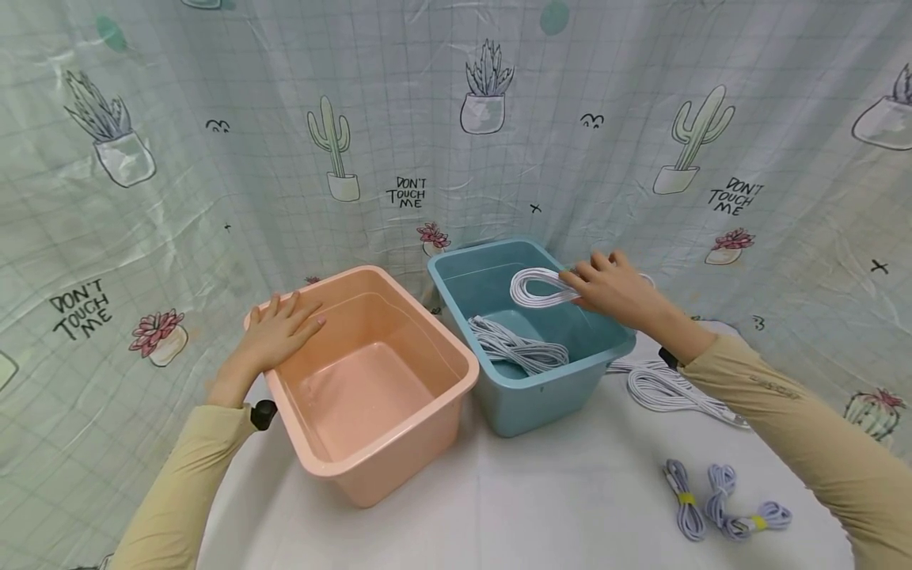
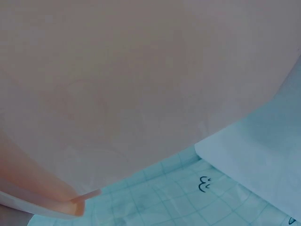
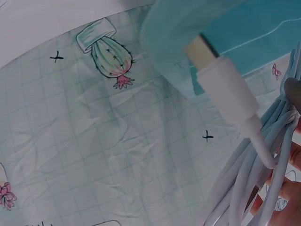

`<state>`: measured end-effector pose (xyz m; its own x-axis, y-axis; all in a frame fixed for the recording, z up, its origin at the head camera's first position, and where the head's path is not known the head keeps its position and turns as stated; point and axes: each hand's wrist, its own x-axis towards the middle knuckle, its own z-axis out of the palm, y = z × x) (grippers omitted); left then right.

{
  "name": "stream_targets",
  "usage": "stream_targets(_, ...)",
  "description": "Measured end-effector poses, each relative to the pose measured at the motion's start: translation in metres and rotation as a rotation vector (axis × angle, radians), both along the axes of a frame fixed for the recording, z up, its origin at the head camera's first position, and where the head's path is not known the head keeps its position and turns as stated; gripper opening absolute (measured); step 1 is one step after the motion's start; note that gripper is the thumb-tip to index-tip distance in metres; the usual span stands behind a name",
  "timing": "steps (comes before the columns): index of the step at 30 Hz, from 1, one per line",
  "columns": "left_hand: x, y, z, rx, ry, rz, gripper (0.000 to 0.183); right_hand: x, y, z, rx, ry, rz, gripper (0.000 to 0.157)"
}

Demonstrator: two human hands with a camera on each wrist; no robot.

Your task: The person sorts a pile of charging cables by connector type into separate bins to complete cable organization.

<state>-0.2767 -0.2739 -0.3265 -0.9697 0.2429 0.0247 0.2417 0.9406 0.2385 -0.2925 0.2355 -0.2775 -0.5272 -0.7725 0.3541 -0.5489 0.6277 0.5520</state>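
Observation:
My right hand [image 1: 611, 286] grips a coiled white charging cable [image 1: 536, 288] over the right side of the blue bin [image 1: 556, 419]. In the right wrist view the cable's plug [image 3: 228, 89] sticks out from the bundle beside my fingers [image 3: 294, 157]. More coiled white cables [image 1: 518, 345] lie on the bottom of the blue bin. My left hand [image 1: 281, 332] rests with spread, straight fingers on the left rim of the peach bin [image 1: 399, 475], which has nothing inside. The peach bin's wall [image 2: 141, 94] fills most of the left wrist view, where the left hand is mostly hidden.
White coiled cables [image 1: 673, 389] lie on the white table [image 1: 541, 507] right of the blue bin, partly behind my right arm. Nearer the front right are several small bundled cables [image 1: 685, 499], some with yellow ties. A cactus-print curtain [image 1: 413, 119] hangs behind the bins.

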Motion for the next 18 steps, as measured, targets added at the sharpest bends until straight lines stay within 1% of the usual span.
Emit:
stream_targets(7,-0.001,0.0,-0.001,0.0,0.001,-0.002,0.063,-0.007,-0.013,-0.001,0.043,0.091,0.035,0.041)
stream_targets(9,-0.001,-0.001,-0.001,-0.003,0.001,-0.002,0.064,-0.008,-0.017,-0.001,0.051,0.099,0.039,0.04)
stream_targets(12,-0.001,-0.001,-0.001,-0.006,0.001,-0.002,0.064,-0.011,-0.022,0.0,0.065,0.089,0.035,0.039)
stream_targets(18,-0.001,-0.001,-0.001,-0.002,0.003,-0.004,0.065,-0.016,-0.03,0.001,0.099,0.039,0.013,0.038)
